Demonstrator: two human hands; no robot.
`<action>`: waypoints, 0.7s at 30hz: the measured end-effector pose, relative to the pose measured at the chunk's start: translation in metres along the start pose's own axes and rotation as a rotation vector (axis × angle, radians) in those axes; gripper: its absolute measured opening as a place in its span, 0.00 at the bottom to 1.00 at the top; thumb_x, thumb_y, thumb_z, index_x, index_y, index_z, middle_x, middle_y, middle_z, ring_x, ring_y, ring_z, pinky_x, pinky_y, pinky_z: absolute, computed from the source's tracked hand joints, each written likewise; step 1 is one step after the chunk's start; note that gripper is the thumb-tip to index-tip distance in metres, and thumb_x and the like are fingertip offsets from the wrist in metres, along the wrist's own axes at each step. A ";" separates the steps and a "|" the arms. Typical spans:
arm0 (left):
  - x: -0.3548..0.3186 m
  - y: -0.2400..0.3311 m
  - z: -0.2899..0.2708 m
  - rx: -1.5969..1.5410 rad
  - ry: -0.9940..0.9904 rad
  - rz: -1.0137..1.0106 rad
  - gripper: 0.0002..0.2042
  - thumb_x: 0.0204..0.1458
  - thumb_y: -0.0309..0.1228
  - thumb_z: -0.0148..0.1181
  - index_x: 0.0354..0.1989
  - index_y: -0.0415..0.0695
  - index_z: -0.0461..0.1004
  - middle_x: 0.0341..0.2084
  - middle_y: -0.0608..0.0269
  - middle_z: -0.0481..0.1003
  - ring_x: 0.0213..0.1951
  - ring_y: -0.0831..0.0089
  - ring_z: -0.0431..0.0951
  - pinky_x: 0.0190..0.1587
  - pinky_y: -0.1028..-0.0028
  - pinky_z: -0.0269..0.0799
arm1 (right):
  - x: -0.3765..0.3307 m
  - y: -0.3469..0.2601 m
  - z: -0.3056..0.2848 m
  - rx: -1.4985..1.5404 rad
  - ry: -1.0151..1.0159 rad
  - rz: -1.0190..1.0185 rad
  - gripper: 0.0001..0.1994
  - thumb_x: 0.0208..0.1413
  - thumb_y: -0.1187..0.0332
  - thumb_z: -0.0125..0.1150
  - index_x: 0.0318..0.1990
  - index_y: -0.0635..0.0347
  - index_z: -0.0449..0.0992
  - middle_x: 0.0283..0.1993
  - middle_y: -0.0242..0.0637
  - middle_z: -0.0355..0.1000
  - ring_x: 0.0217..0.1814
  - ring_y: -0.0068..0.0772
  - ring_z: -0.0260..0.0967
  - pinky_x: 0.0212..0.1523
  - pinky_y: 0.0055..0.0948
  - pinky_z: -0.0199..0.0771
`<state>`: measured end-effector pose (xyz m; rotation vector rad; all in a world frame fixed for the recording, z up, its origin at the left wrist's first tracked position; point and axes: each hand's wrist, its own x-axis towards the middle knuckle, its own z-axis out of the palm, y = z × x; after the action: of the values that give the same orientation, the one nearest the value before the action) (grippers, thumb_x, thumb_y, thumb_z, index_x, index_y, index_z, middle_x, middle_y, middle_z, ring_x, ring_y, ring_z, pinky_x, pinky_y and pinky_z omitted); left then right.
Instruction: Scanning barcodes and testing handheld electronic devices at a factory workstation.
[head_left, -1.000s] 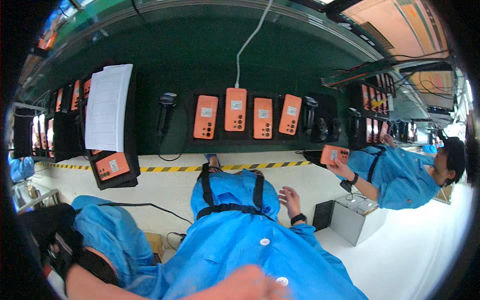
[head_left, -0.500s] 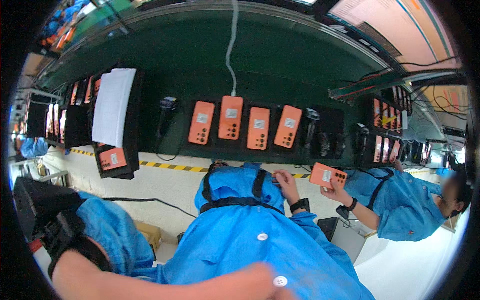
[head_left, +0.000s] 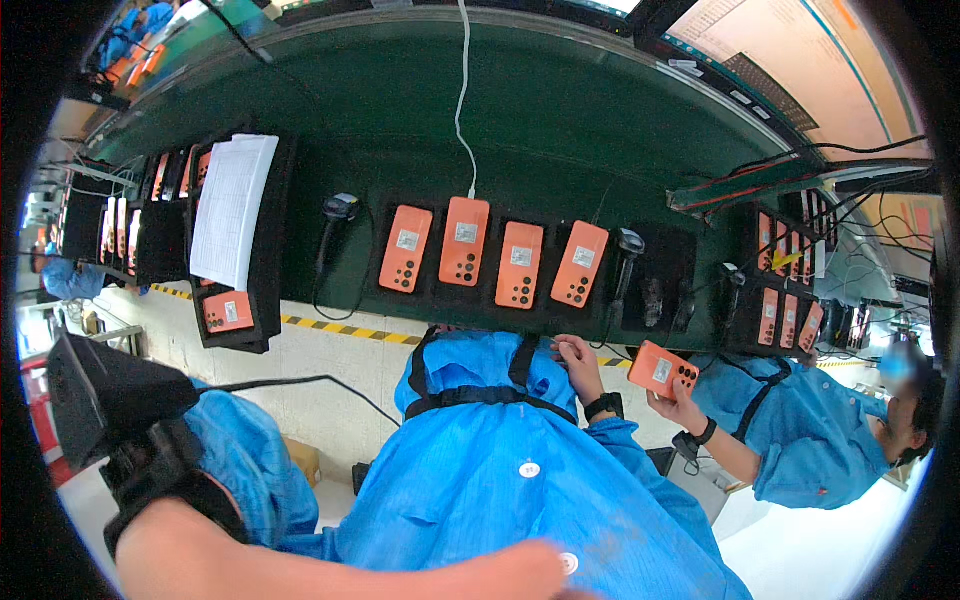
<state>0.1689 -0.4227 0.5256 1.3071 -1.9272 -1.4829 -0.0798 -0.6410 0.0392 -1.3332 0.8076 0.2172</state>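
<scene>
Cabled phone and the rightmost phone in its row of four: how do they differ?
The cabled phone has a white cable at its far end; the rightmost phone shows none. The cabled phone lies nearly straight, while the rightmost phone slants, its far end leaning right. Both are orange-backed, with a white label and dark camera lenses.

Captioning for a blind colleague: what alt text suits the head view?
Four coral phones lie backs up in a row on black padding, a white cable meeting the second from left. The wearer's right hand is near the green bench's edge; a co-worker's hand at right holds another phone.
</scene>
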 end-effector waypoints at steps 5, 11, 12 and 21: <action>-0.024 0.015 0.007 -0.176 0.142 -0.120 0.15 0.60 0.29 0.44 0.55 0.42 0.64 0.45 0.55 0.72 0.47 0.68 0.74 0.50 0.69 0.70 | 0.007 0.001 0.004 -0.053 -0.025 -0.029 0.13 0.60 0.66 0.52 0.48 0.64 0.70 0.42 0.39 0.73 0.43 0.28 0.70 0.45 0.25 0.71; -0.049 0.033 0.025 -1.092 0.395 -0.366 0.16 0.60 0.28 0.43 0.57 0.41 0.61 0.49 0.52 0.70 0.50 0.66 0.72 0.54 0.67 0.67 | 0.016 -0.007 0.019 -0.088 -0.043 0.011 0.12 0.60 0.66 0.52 0.46 0.63 0.72 0.42 0.39 0.73 0.45 0.28 0.70 0.45 0.26 0.70; -0.051 0.037 0.029 -1.328 0.448 -0.407 0.16 0.60 0.28 0.43 0.57 0.41 0.61 0.49 0.52 0.69 0.51 0.66 0.72 0.55 0.67 0.67 | 0.019 -0.005 0.017 -0.119 -0.054 -0.016 0.12 0.59 0.66 0.52 0.46 0.62 0.72 0.41 0.39 0.74 0.43 0.28 0.71 0.45 0.26 0.70; -0.068 0.030 0.017 -2.410 0.617 -0.783 0.18 0.61 0.27 0.41 0.60 0.40 0.58 0.54 0.48 0.66 0.55 0.63 0.69 0.61 0.65 0.62 | 0.023 -0.002 0.017 -0.110 -0.007 -0.033 0.12 0.60 0.66 0.52 0.46 0.63 0.72 0.40 0.39 0.74 0.41 0.28 0.71 0.43 0.26 0.71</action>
<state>0.1768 -0.3561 0.5615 0.6693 1.1458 -1.7139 -0.0555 -0.6328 0.0269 -1.4471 0.7765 0.2428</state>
